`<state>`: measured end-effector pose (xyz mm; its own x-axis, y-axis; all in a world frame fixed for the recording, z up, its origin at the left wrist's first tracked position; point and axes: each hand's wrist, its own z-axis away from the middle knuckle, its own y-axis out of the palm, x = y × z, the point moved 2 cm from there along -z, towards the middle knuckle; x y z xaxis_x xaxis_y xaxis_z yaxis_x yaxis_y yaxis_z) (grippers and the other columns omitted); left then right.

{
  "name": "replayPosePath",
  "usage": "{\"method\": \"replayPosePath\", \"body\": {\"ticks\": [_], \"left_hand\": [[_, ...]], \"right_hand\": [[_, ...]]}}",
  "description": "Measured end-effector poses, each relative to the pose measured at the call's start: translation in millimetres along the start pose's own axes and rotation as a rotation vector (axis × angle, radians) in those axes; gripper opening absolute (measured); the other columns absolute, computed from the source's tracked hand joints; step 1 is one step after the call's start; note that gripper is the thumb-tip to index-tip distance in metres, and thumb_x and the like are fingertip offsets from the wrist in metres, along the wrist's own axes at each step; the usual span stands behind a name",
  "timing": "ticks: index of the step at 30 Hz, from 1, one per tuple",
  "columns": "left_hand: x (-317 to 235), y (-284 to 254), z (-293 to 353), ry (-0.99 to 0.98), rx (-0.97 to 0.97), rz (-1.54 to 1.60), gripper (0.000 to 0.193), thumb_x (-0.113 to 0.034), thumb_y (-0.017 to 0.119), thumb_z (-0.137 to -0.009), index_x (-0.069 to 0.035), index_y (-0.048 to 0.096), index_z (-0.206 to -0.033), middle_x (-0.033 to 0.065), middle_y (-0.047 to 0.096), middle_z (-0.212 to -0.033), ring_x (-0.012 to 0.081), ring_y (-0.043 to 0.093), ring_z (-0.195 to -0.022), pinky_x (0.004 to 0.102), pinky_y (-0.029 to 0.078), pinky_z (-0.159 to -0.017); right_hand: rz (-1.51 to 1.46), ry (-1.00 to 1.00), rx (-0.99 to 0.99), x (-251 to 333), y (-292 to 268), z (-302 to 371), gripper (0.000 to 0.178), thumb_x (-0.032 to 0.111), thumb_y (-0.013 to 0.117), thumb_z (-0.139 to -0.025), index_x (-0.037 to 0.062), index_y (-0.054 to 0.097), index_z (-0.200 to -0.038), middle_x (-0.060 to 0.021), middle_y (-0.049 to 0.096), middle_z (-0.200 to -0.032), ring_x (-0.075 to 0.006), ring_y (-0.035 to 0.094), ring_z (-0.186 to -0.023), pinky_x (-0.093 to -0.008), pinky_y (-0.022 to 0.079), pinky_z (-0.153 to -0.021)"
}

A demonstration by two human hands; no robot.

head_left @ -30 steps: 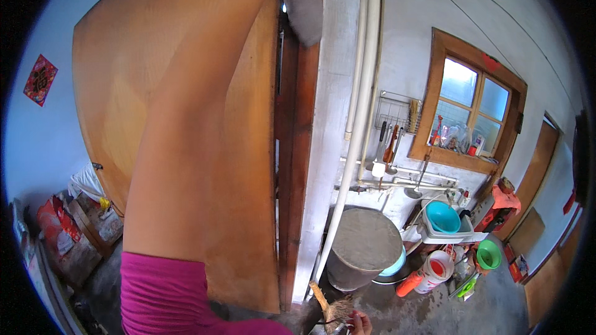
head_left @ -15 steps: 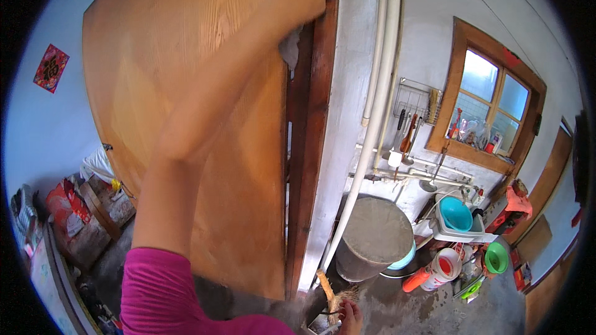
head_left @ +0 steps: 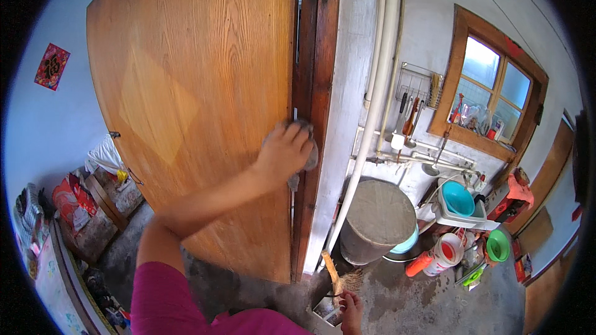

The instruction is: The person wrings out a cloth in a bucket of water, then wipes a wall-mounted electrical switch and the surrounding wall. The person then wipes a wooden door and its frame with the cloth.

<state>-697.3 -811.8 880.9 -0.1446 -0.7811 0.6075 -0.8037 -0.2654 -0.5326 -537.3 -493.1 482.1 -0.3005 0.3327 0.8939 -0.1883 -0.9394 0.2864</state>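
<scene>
My left hand [head_left: 282, 156] presses a crumpled grey rag [head_left: 310, 152] against the dark wooden door frame [head_left: 320, 80], at the hinge edge of a brown wooden door [head_left: 205, 87]. Its fingers are bent over the cloth, and part of the rag hangs below them. Low in the picture, my right hand [head_left: 351, 311] is closed, with a thin dark strip at its fingertips. What it grips is partly hidden. Beside this hand stand a pale wooden stick [head_left: 333, 270] with brown bristles next to it and a whitish open container [head_left: 326, 310].
Right of the frame, white pipes [head_left: 366, 130] run down the wall beside a large lidded drum [head_left: 379, 214]. Farther right are a sink with a teal basin [head_left: 458, 198], a bucket [head_left: 446, 251] and a green basin [head_left: 497, 245]. Left of the door, cloth-covered furniture [head_left: 81, 211] stands.
My left hand has slid the grey rag down the door frame, from near the top of the picture to mid-height, and the elbow is more bent. My right hand stays low beside the stick.
</scene>
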Motion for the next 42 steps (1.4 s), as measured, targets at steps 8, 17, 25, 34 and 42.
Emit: {"method": "replayPosePath", "body": {"ticks": [8, 17, 25, 34, 42], "left_hand": [[155, -120, -163, -0.305, -0.639, -0.384, 0.052, -0.017, 0.059, -0.087, 0.0, 0.056, -0.136, 0.0167, 0.063, -0.124, 0.0317, 0.048, -0.132, 0.0497, 0.041, -0.103], [63, -36, -117, -0.396, -0.551, -0.164, 0.06, -0.011, 0.054, -0.092, 0.009, 0.04, -0.147, 0.0212, 0.06, -0.128, 0.034, 0.05, -0.132, 0.049, 0.036, -0.107], [-92, 80, 54, -0.229, 0.019, -0.23, 0.065, -0.014, 0.054, -0.095, 0.01, 0.036, -0.152, 0.0254, 0.063, -0.132, 0.0317, 0.052, -0.133, 0.0499, 0.04, -0.101], [-147, 79, 126, -0.541, 0.521, 1.163, 0.061, -0.002, 0.061, -0.09, -0.01, 0.047, -0.149, 0.014, 0.063, -0.135, 0.0262, 0.06, -0.124, 0.0391, 0.044, -0.104], [-172, 72, 162, -1.251, 0.236, 2.586, 0.048, -0.005, 0.061, -0.099, -0.01, 0.049, -0.145, 0.0059, 0.064, -0.131, 0.0199, 0.061, -0.121, 0.036, 0.049, -0.105]], "right_hand": [[-0.126, -0.051, -0.084, 17, 0, 9, 0.012, 0.019, 0.064, -0.1, 0.0107, 0.067, -0.108, 0.001, 0.067, -0.091, -0.0056, 0.053, -0.067, -0.0207, 0.039, -0.056], [-0.112, 0.013, -0.086, 12, 3, 25, 0.014, 0.02, 0.064, -0.1, 0.012, 0.068, -0.111, 0.0005, 0.069, -0.097, -0.0055, 0.056, -0.073, -0.0205, 0.04, -0.061], [-0.043, 0.066, -0.023, -4, -8, 23, 0.017, 0.021, 0.062, -0.102, 0.0098, 0.068, -0.113, 0.0007, 0.069, -0.097, -0.0061, 0.058, -0.074, -0.0204, 0.044, -0.061], [0.212, 0.019, 0.091, 13, 1, 19, 0.024, 0.026, 0.063, -0.101, 0.0084, 0.067, -0.117, 0.0038, 0.067, -0.098, -0.0041, 0.056, -0.077, -0.0191, 0.041, -0.063], [0.212, -0.375, 0.189, 41, 81, 19, 0.072, 0.03, 0.075, -0.093, 0.0031, 0.039, -0.149, -0.0142, 0.056, -0.133, -0.027, 0.055, -0.124, -0.0422, 0.045, -0.102]]}}
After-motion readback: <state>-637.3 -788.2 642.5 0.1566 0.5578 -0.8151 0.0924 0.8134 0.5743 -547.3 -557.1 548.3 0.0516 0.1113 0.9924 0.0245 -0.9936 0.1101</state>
